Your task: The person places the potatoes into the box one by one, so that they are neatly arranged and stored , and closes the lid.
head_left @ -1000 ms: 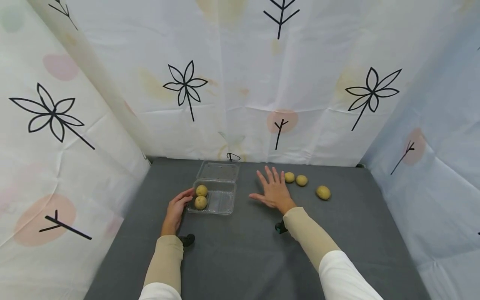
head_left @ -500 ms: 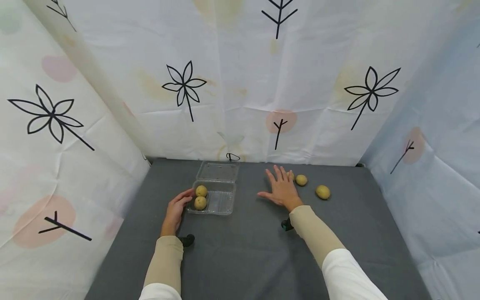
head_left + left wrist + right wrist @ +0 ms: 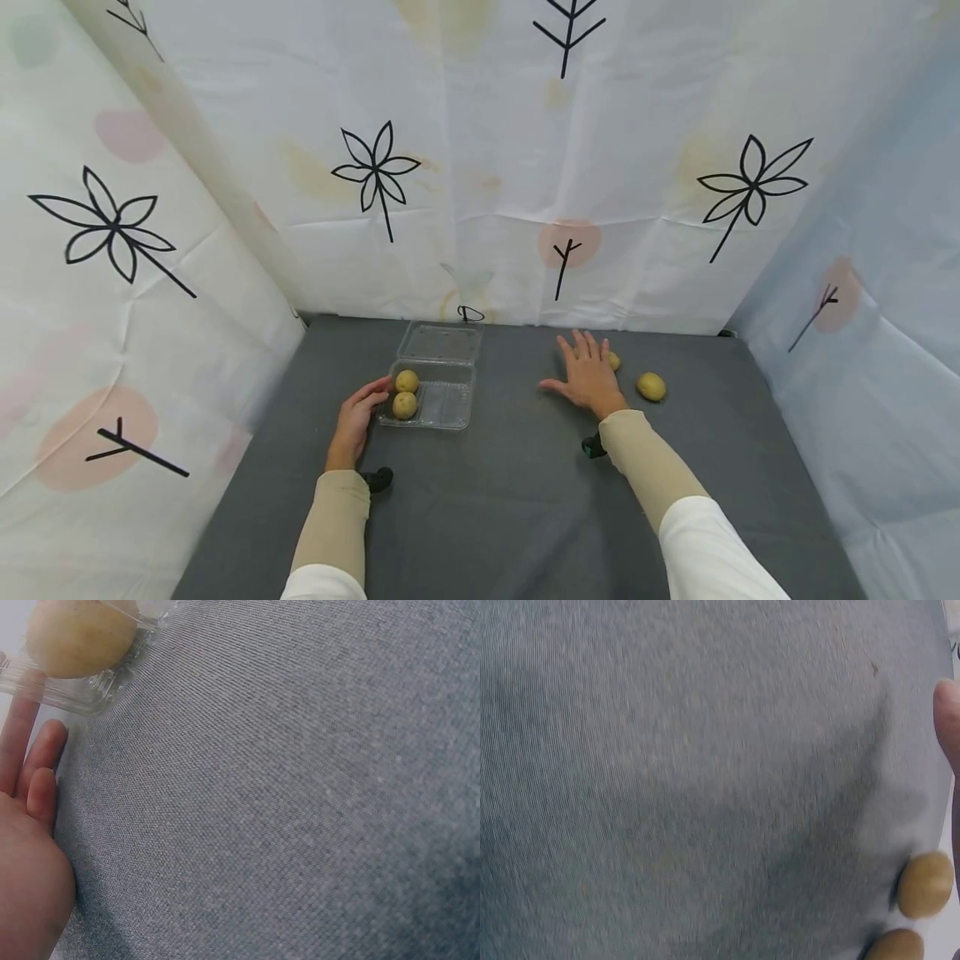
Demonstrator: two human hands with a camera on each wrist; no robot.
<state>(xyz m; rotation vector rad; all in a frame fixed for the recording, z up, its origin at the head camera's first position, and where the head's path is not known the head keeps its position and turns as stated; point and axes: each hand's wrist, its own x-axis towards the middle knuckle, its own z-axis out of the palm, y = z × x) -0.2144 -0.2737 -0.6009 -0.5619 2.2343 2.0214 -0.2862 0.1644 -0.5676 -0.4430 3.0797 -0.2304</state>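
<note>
Open on the grey textured worktop [image 3: 480,533]: a clear plastic hinged container [image 3: 455,397], lid [image 3: 441,342] laid back on the far side. Inside, along its left wall, a round yellow-brown potato [image 3: 407,381] and, just on the near side of it, a second round yellow-brown potato [image 3: 405,406]. At the container's left edge, left hand [image 3: 354,421], fingers [image 3: 46,746] loosely extended, slightly bent, one at the clear wall and visible through it. Well to the right of the container, right hand [image 3: 588,385], fingers spread wide, thumb stretched out toward the container. Mostly hidden by this hand in the head view, a smooth oval tan potato [image 3: 925,885]; next to it, farther from the container, a partly covered yellow potato [image 3: 614,362]. Cannot tell of any contact there. Rightmost from the container, a lone oval yellow potato [image 3: 651,387].
</note>
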